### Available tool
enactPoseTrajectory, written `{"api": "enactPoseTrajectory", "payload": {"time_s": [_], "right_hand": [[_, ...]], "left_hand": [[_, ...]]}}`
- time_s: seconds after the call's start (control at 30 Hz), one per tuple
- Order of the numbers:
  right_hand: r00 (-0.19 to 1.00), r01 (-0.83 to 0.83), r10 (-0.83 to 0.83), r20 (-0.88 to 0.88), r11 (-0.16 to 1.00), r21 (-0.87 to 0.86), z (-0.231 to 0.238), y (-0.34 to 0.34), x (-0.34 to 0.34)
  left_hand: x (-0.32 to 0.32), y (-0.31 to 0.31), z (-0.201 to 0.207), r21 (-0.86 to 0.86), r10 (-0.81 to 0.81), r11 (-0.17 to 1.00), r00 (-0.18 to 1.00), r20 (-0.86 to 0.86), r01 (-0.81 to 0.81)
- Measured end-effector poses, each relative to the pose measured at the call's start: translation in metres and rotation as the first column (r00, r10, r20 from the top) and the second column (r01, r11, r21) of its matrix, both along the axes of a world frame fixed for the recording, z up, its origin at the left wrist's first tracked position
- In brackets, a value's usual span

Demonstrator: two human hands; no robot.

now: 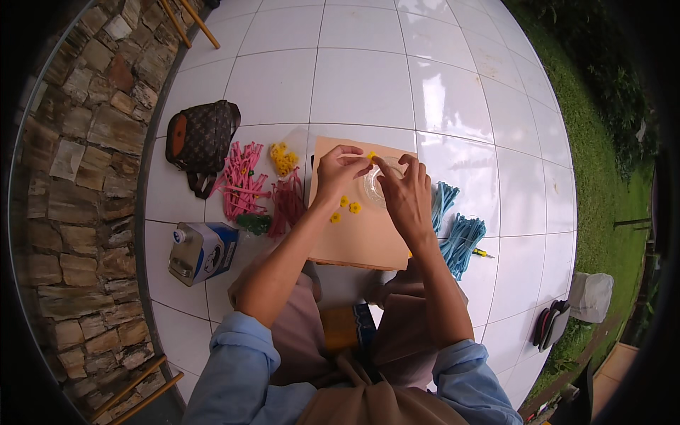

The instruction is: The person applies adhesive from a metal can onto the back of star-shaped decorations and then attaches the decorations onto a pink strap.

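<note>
Flower (372, 155), small and yellow, is raised over the cardboard (354, 244) between the person's two hands, the one piece being worked on. From the left, pink strips (244, 173) and a darker pink bundle (287, 202) lie on the floor, untouched by either hand, with a bag of yellow flowers (285, 159) beside them. On the cardboard, three loose flowers (355, 207) lie below the hands; no joined piece can be made out, so the work looks nearer its start than its end, though that is a judgement. The left forearm slants up and inward; the left hand (345, 166) points right, its thumb and fingertips pinching the flower. The right forearm leans inward too; the right hand (406, 185) is back-up above the clear bowl (367, 185), index finger stretched to the flower, other fingers bent and spread. Whether its thumb grips from below, I cannot tell. Farther right, blue bundles (464, 241) lie unused.
</note>
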State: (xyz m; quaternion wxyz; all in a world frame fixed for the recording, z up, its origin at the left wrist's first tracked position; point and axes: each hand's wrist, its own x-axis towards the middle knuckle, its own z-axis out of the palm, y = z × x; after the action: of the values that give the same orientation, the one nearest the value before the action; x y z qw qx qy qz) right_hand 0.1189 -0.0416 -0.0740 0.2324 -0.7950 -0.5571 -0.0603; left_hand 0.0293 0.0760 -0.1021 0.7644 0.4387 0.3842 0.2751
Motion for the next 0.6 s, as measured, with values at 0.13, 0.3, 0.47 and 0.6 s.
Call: {"api": "enactPoseTrajectory", "payload": {"time_s": [0.13, 0.3, 0.47, 0.6], "right_hand": [[1.0, 0.017, -0.016, -0.024, 0.999, 0.033, 0.001, 0.001, 0.0], [0.981, 0.101, -0.079, -0.175, 0.987, 0.122, -0.001, -0.001, 0.01], [0.938, 0.196, -0.148, -0.315, 0.972, 0.128, -0.008, -0.007, 0.031], [0.941, 0.092, -0.168, -0.294, 0.963, -0.255, -0.038, -0.03, 0.055]], "left_hand": [[0.001, -0.002, 0.0, 0.025, -0.013, 1.0, 0.999, -0.033, 0.014], [0.003, -0.002, 0.0, 0.043, -0.003, 0.999, 0.999, -0.054, 0.006], [-0.001, 0.003, -0.017, 0.315, -0.062, 0.943, 0.986, -0.155, 0.109], [-0.01, -0.012, -0.027, 0.348, -0.454, 0.576, 0.643, -0.616, 0.74]]}}
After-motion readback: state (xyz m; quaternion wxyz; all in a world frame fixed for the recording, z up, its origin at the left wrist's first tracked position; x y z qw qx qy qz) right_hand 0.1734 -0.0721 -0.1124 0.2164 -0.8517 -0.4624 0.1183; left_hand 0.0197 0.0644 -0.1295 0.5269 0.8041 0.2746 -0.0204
